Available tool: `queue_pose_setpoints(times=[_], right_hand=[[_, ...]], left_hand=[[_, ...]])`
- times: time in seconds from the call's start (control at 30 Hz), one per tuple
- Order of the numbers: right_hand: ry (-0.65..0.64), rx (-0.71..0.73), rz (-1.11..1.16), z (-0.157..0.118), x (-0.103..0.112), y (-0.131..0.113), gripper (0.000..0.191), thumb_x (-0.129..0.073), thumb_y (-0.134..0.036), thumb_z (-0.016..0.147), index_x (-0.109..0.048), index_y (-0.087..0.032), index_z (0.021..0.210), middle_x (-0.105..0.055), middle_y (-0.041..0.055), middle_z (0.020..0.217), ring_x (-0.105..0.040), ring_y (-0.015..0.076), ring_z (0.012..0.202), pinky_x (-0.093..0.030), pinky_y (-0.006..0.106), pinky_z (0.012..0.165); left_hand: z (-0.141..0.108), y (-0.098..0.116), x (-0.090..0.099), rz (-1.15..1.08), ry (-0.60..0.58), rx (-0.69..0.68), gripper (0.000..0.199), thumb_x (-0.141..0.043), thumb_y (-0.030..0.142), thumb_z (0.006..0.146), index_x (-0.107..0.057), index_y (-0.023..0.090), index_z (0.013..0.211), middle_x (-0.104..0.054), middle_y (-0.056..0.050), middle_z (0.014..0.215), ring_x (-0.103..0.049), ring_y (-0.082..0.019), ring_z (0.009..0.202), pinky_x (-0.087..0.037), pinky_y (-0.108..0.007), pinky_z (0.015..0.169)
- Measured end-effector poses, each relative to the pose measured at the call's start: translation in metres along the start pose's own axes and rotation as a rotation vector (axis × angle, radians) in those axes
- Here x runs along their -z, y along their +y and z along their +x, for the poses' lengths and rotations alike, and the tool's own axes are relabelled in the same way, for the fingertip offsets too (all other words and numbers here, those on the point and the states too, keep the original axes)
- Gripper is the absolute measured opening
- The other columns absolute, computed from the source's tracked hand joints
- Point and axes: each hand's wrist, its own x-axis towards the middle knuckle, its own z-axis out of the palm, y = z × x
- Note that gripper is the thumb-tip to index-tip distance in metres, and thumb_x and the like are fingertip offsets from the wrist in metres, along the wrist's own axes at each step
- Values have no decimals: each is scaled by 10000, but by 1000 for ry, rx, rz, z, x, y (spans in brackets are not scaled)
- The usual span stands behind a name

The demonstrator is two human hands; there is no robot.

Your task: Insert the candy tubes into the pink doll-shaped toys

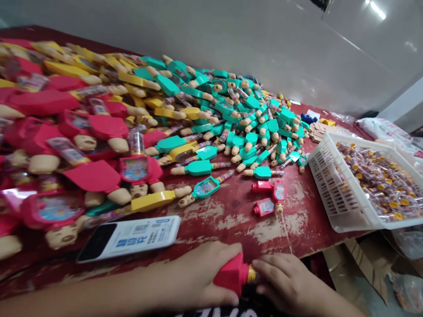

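Note:
At the table's near edge, my left hand (pixel 211 273) is wrapped round a red plastic toy body (pixel 228 275). A small candy-filled tube (pixel 251 274) with a yellow band sticks out of the toy's right end. My right hand (pixel 287 279) has its fingers closed on that tube, hiding its far end. Just beyond my hands lie a few red toy pieces (pixel 279 191) with small picture windows and a bear head. A phone-like slab with a printed card (pixel 142 237) rests left of my left forearm.
A large heap of bear-headed toys covers the left and back: red ones (pixel 95 176), yellow ones (pixel 152 200), green ones (pixel 198 167). A white plastic basket (pixel 325 189) of small candy tubes stands right, beside cardboard (pixel 366 268) below. A wall (pixel 231 39) closes the back.

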Motion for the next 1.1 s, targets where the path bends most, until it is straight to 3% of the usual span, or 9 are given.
queue_pose_setpoints(times=[0.2,0.3,0.43,0.57,0.7,0.77,0.87,1.0,1.1], right_hand=[[-17,-94,187,-9,-5,-5,330,-462,-262,931,-551,-122,1217,-709,154,948,-681,200,821,-567,290,712],[27,-548,634,-14,-30,4,391,-443,-429,922,-674,-121,991,-708,125,795,-618,143,561,-523,245,520],[-89,-1107,1264,-19,-59,23,616,-451,-679,806,-648,-107,690,-619,58,561,-281,28,282,-220,167,268],[121,-673,550,-21,-39,29,419,-472,-470,903,-692,-115,915,-700,105,705,-593,133,473,-470,223,424],[121,44,-131,-16,-4,20,418,-552,-217,895,-506,-111,1297,-729,144,917,-697,212,740,-545,267,577],[89,81,-155,-16,-2,18,436,-548,-239,905,-472,-94,1309,-729,138,888,-690,198,686,-531,252,536],[169,-84,-1,-21,-16,21,388,-509,-367,925,-524,-134,1235,-720,106,830,-674,172,656,-536,245,572],[312,-291,139,-30,-27,23,441,-600,-510,834,-586,-176,1121,-685,46,725,-635,139,587,-499,219,528],[313,-190,17,-26,-21,16,349,-565,-443,883,-600,-150,1068,-677,42,713,-609,127,569,-466,231,514]], left_hand=[[0,5,-3,70,-32,-73,293,-742,371,691,-555,202,842,-642,-16,877,-597,-240,793,-357,-293,615],[9,4,-14,342,114,-178,144,-566,245,810,-592,186,939,-667,-78,994,-617,-257,781,-398,-324,605],[24,-1,-14,671,166,-318,397,-331,71,856,-599,156,1137,-503,-175,1326,-625,-328,933,-496,-401,680],[35,-16,16,257,131,-220,747,-748,396,707,-422,213,1354,-419,-178,1408,-466,-421,1192,-400,-557,966],[42,-32,26,-306,-276,-157,605,-612,645,665,-631,183,1055,-648,-102,971,-577,-321,899,-468,-409,813],[45,-36,12,-417,-428,-181,561,-567,716,630,-636,185,797,-595,-40,739,-537,-224,695,-451,-305,641],[43,-37,-12,-444,-293,-162,565,-531,734,634,-539,183,755,-478,10,653,-421,-155,603,-353,-258,564],[29,-35,-21,-254,3,-100,491,-553,627,707,-554,196,943,-605,-46,889,-527,-233,800,-401,-325,718],[17,-28,-16,-87,93,-71,594,-511,570,744,-477,209,1214,-577,-120,1181,-532,-312,1049,-414,-434,895]])
